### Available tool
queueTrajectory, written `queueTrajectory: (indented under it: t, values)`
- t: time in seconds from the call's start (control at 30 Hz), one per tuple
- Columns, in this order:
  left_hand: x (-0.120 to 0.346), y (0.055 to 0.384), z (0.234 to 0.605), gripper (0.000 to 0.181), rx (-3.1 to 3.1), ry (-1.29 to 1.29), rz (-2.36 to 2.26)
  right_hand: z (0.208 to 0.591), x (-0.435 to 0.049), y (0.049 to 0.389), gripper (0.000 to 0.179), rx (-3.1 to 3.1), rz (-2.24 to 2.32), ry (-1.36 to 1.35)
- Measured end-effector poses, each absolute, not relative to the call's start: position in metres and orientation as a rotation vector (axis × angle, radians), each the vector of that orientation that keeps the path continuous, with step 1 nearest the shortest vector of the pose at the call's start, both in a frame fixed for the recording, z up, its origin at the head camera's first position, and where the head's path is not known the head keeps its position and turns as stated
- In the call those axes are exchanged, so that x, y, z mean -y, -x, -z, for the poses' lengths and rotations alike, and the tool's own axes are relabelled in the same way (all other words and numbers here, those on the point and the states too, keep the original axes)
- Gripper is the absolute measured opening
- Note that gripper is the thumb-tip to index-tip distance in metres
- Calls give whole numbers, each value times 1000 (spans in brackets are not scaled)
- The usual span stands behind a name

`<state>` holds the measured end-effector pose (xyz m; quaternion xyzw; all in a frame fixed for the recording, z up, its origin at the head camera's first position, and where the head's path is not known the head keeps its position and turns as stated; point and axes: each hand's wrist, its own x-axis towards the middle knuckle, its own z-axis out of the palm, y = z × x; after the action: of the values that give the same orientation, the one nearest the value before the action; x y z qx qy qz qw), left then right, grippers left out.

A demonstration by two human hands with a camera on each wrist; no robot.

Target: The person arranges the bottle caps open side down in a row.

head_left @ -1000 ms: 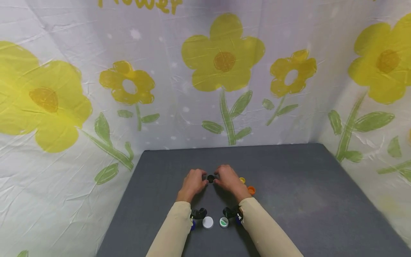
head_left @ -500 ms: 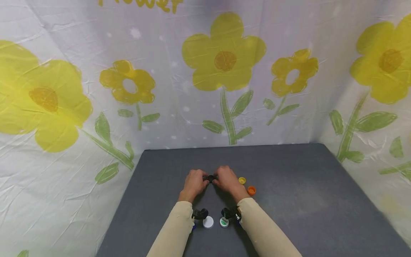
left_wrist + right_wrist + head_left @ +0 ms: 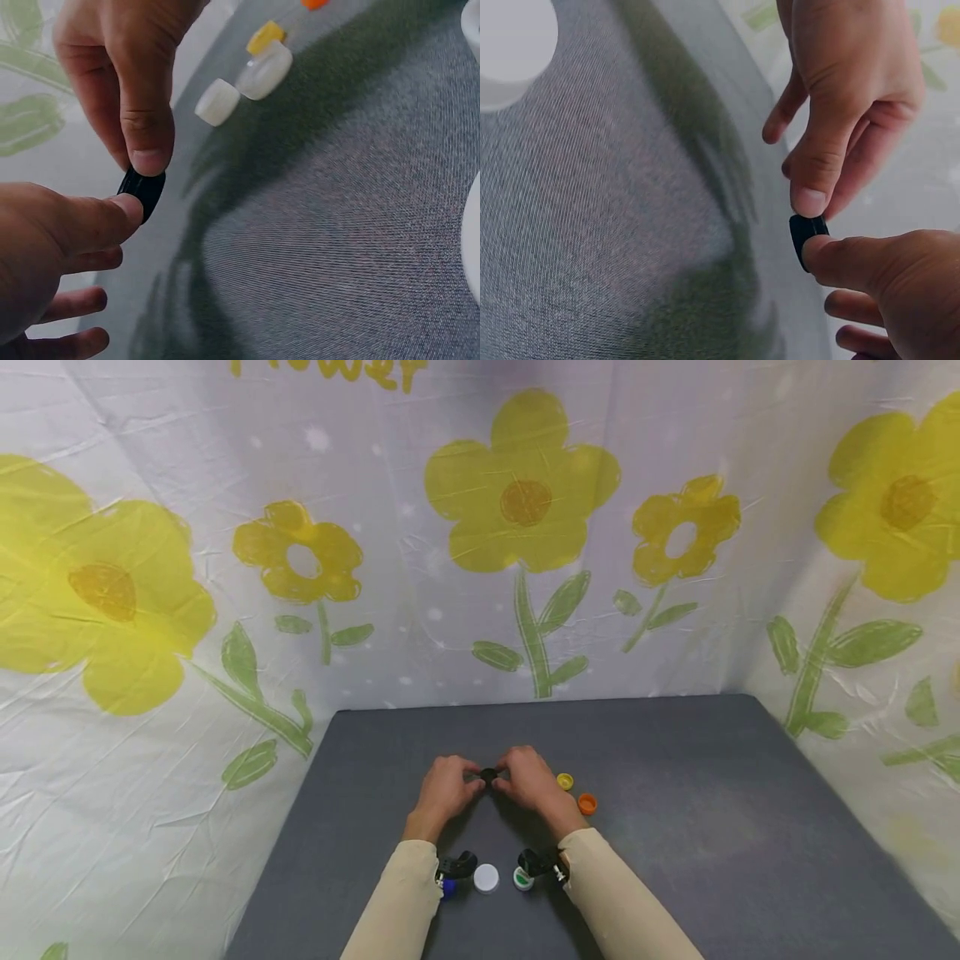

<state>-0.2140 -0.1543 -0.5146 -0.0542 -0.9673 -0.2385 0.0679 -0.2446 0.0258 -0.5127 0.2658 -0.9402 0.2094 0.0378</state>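
A small round black bottle cap is between my two hands over the far middle of the table. My left hand pinches its left side, thumb towards me. From the other side my right hand pinches it too. The left wrist view shows the black cap tilted on edge, with both thumbs on its near face. Seen from the right wrist, the cap is held above the table, and the fingers behind it are partly hidden.
Right of my right hand lie a yellow cap and an orange cap. Nearer me are a white cap, a white-and-green cap and a blue cap by the left wrist. Two whitish caps show in the left wrist view.
My fingers, loosely around the black cap a second ago, have closed in on it. The cap and left hand have shifted slightly left. The other caps stay put.
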Motion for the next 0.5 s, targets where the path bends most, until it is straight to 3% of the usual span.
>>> queueTrajectory:
  t: [0.5]
  values:
    - [155,186,481,18,2875,130,777,470,-30,215,23,2869,-697,-840]
